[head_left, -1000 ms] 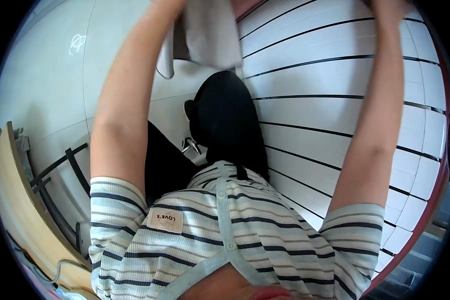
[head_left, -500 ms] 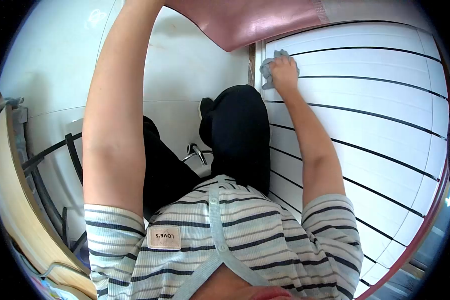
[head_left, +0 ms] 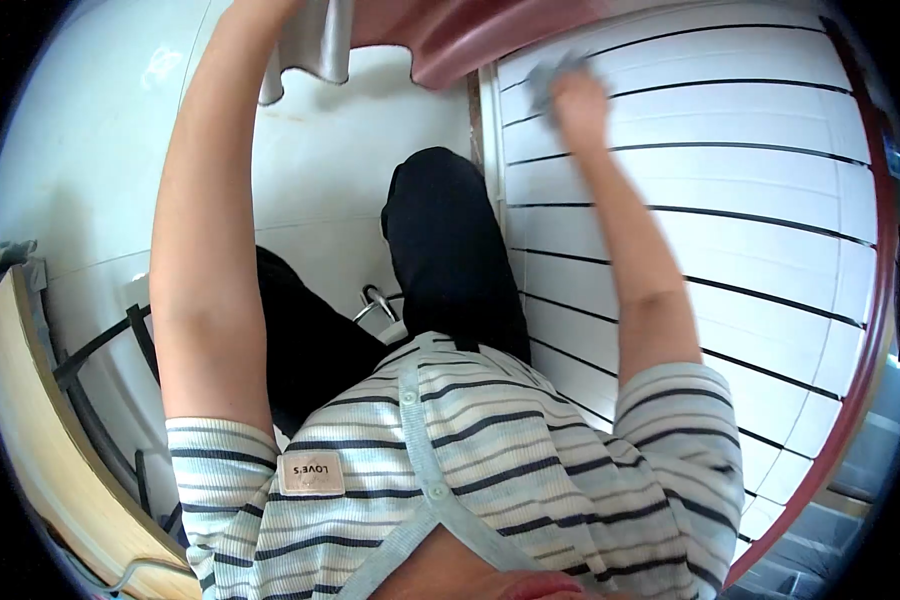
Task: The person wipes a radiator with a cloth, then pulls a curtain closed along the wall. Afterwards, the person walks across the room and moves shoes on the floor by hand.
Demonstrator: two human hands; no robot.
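My right hand (head_left: 582, 108) presses a grey cloth (head_left: 544, 90) near the upper left part of a white panel (head_left: 710, 180) with black lines across it. The hand and cloth are smeared by motion, but the fingers are closed on the cloth. My left arm (head_left: 205, 220) reaches up beyond the top edge of the view, so my left hand is hidden. Beside that arm hangs a curtain, pink (head_left: 470, 40) with a silvery-white fold (head_left: 315, 50).
A dark red edge (head_left: 860, 380) borders the panel on the right. At lower left stand a wooden board (head_left: 60, 430) and a black metal frame (head_left: 100, 345). A chrome curved fitting (head_left: 375, 300) shows beside my knee, over the pale tiled floor (head_left: 315, 170).
My right hand and the cloth have moved up along the panel. The curtain has lifted and shifted left, showing a silvery fold, and my left arm has swung slightly left.
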